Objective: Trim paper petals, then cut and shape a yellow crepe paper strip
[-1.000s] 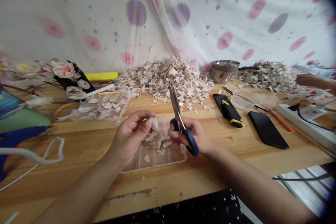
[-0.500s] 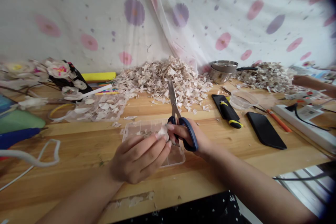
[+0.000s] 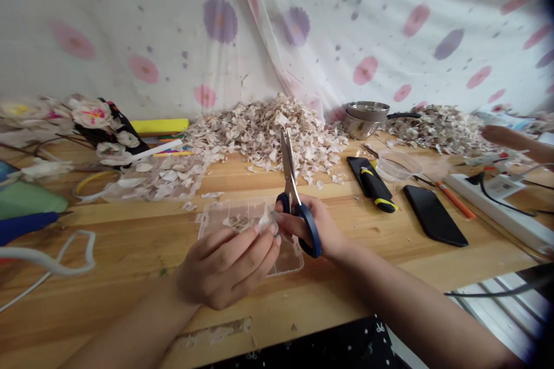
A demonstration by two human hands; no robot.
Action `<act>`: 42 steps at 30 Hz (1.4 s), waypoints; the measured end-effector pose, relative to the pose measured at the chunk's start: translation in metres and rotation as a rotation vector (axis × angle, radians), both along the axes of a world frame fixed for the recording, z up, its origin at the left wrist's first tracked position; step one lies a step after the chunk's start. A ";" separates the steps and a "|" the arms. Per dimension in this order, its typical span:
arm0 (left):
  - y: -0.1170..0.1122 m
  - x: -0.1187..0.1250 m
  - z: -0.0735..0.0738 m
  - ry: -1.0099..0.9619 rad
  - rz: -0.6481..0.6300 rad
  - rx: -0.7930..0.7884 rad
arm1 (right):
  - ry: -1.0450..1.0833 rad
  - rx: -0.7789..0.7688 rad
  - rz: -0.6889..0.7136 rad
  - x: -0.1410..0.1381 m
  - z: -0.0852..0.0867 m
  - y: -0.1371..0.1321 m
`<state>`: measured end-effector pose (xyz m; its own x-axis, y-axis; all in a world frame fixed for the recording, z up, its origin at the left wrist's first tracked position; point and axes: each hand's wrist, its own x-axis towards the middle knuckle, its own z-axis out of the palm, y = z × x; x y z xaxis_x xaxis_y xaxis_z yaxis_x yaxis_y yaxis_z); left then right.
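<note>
My left hand (image 3: 231, 268) pinches a small whitish petal-like flake (image 3: 267, 219) between its fingertips. Blue-handled scissors (image 3: 306, 225) hang in my right hand (image 3: 322, 228), their blades pointing up and away from me. The right fingertips meet the left ones at the flake. Beneath both hands lies a clear divided plastic box (image 3: 288, 265) with some flakes in it, partly hidden by the left hand. A big heap of pale dried flakes (image 3: 277, 132) rises behind the scissors' tips.
At left are a clear tray of flakes (image 3: 162, 179), artificial flowers (image 3: 93, 115) and a blue glue gun (image 3: 28, 228). On the right lie yellow-black pliers (image 3: 376, 187), a phone (image 3: 435, 215), a power strip (image 3: 497, 207) and metal bowls (image 3: 367, 118). Another person's hand (image 3: 502, 135) reaches a second heap (image 3: 437, 130).
Both hands stay together at the flake, with only slight finger movement. The scissors have tilted a little more upright. The whole view has shifted slightly.
</note>
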<state>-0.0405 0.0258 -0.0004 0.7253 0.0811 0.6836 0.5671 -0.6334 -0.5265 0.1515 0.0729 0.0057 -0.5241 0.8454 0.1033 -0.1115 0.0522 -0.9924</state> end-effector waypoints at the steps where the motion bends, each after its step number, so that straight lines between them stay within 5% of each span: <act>1: 0.000 0.000 0.001 0.008 0.001 0.000 | -0.004 0.001 -0.010 0.000 0.000 0.000; 10: -0.005 0.002 0.007 -0.042 0.080 0.051 | -0.013 0.107 -0.015 0.003 -0.001 0.004; 17: -0.004 -0.007 0.030 -0.160 0.187 0.227 | -0.018 0.184 0.272 0.002 -0.006 -0.002; 21: -0.003 -0.015 0.024 -0.153 0.230 0.256 | -0.132 0.230 0.425 0.007 -0.002 -0.003; 26: -0.003 -0.019 0.010 -0.151 0.216 0.226 | -0.231 0.112 0.594 0.016 0.014 -0.001; 42: 0.000 -0.013 0.015 -0.044 0.217 0.164 | -0.316 0.173 0.570 0.025 0.018 0.006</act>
<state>-0.0532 0.0259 0.0150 0.6725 0.1168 0.7308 0.7048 -0.4027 -0.5841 0.1766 0.0784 0.0234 -0.9108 0.4124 -0.0194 0.1258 0.2323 -0.9645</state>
